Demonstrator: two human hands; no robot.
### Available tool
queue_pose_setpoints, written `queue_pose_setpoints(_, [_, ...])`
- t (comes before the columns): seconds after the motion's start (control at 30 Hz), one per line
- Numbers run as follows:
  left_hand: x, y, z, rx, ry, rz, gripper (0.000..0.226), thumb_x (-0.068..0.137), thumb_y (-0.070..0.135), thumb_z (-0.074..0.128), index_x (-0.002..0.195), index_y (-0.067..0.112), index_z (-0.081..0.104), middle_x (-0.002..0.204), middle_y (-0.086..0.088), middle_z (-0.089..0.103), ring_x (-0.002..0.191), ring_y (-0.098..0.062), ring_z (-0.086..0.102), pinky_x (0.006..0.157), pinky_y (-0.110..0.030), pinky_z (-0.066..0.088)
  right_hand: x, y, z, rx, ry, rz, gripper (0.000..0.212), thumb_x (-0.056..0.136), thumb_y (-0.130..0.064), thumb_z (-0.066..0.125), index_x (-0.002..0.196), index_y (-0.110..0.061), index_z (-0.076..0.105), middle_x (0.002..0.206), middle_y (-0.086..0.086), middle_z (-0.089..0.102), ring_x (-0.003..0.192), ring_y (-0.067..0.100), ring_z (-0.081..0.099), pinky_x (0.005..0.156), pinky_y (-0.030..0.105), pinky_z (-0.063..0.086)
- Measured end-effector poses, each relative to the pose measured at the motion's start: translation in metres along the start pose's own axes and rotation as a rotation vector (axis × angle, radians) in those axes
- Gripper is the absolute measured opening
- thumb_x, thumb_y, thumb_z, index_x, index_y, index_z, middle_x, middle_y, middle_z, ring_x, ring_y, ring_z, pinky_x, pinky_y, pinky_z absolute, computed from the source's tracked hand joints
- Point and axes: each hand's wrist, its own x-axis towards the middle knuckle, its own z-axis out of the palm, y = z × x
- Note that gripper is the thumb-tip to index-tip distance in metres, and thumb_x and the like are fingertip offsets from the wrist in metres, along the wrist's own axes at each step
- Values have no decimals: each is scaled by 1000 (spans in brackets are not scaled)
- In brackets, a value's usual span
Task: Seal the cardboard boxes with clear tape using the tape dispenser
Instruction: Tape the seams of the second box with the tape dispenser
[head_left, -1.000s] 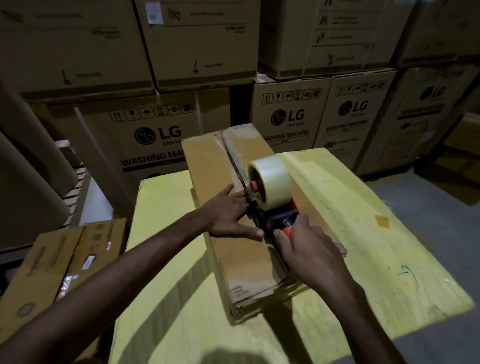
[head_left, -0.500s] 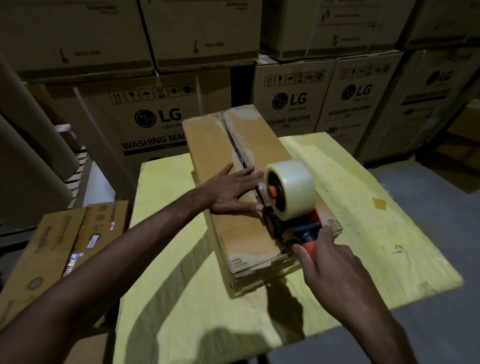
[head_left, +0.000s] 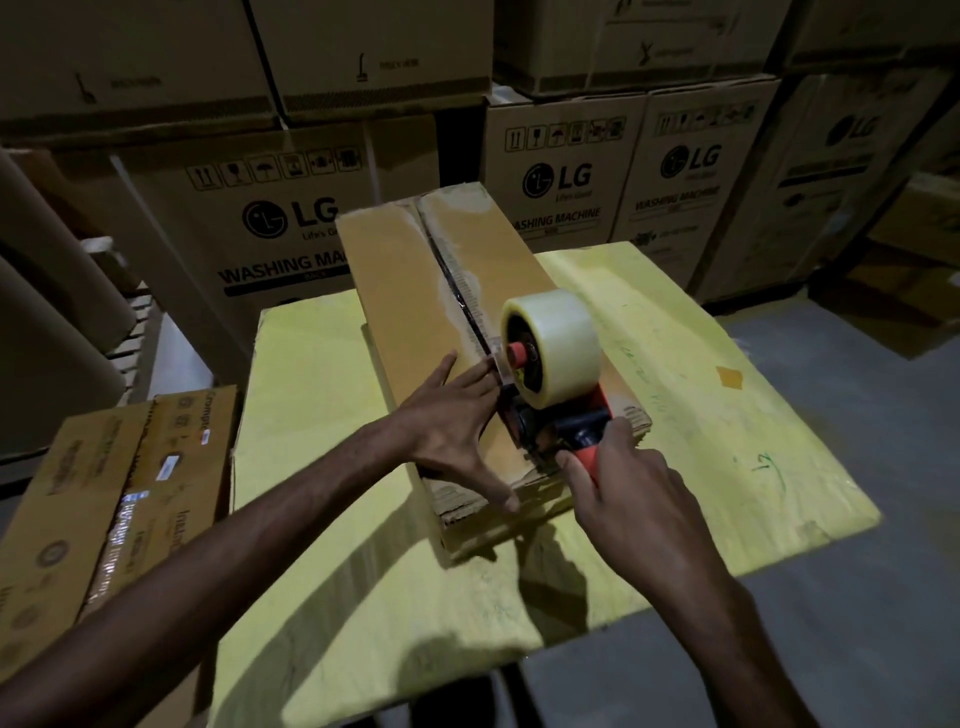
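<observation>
Fingers (head_left: 621, 441) of the right hand (head_left: 634, 499) curl round the red handle of the tape dispenser (head_left: 566, 431), which sits on top of the cardboard box (head_left: 405, 291) at its near end, over the centre seam, its roll of clear tape (head_left: 558, 353) standing upright. The left hand (head_left: 452, 421) lies flat on the box top just left of the dispenser, fingers straight and spread. The box rests on a yellow bench (head_left: 701, 415). Brown cartons (head_left: 119, 493) lie to the left; big printed cartons (head_left: 291, 223) are stacked on the far side.
</observation>
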Motion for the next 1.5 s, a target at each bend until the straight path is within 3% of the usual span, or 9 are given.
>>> queue_pose_setpoints(0.13, [0,5,6,47,109,-30,139,60,94,53,165,27,-10,174,0,-3,160,-14,-6,124,-65,-2,2,5,0,21,-13,-2,38,106,-49,42,124,-16,36,102,7,55,91,31,63,67,37,44])
queue_pose_setpoints(0.33, [-1,3,9,65,101,-27,130,65,94,52,164,34,-9,173,5,-7,159,-18,-9,123,-67,-2,-16,15,-1,2,-16,-14,39,106,-50,40,125,-17,34,104,8,60,91,32,64,67,40,46])
queue_pose_setpoints(0.63, [-4,7,6,58,116,-26,126,64,95,44,165,34,0,174,7,-7,159,-15,-14,124,-65,-5,-61,37,4,-2,5,-14,34,102,-57,36,100,-26,23,82,-5,51,82,29,60,65,40,47])
queue_pose_setpoints(0.8, [-8,23,12,59,159,95,94,86,75,42,164,28,21,173,2,14,160,-14,2,127,-59,3,-69,40,15,19,80,-34,35,101,-57,37,98,-26,22,80,-2,57,76,29,62,66,45,52])
queue_pose_setpoints(0.93, [-9,32,17,57,182,130,78,100,71,37,163,28,22,171,2,21,158,-14,12,128,-57,6,-68,43,22,24,108,-32,34,102,-57,38,100,-27,22,85,-2,58,81,29,63,67,43,52])
queue_pose_setpoints(1.07, [-10,33,12,7,176,216,65,104,65,24,159,31,35,167,6,32,157,-10,16,127,-58,3,-68,56,41,97,178,-53,33,101,-54,44,105,-29,24,77,-5,56,68,25,57,57,38,44])
queue_pose_setpoints(1.27, [-6,33,14,-19,117,235,59,108,55,29,160,27,34,169,4,28,158,-14,15,129,-51,2,-70,93,86,200,285,-105,46,94,-56,45,115,-16,37,63,9,59,51,36,59,41,38,38])
queue_pose_setpoints(1.4, [-4,26,16,4,53,198,77,103,67,19,166,26,4,173,6,-3,160,-12,-6,130,-45,-2,-89,119,113,195,327,-107,50,89,-43,61,123,-8,47,63,13,64,50,38,62,38,32,38])
queue_pose_setpoints(1.5, [-5,28,21,46,67,202,77,104,67,19,166,25,1,173,8,-7,159,-10,-9,130,-45,1,-102,135,135,238,332,-45,52,87,-33,69,127,-8,48,67,14,69,52,38,66,40,30,43])
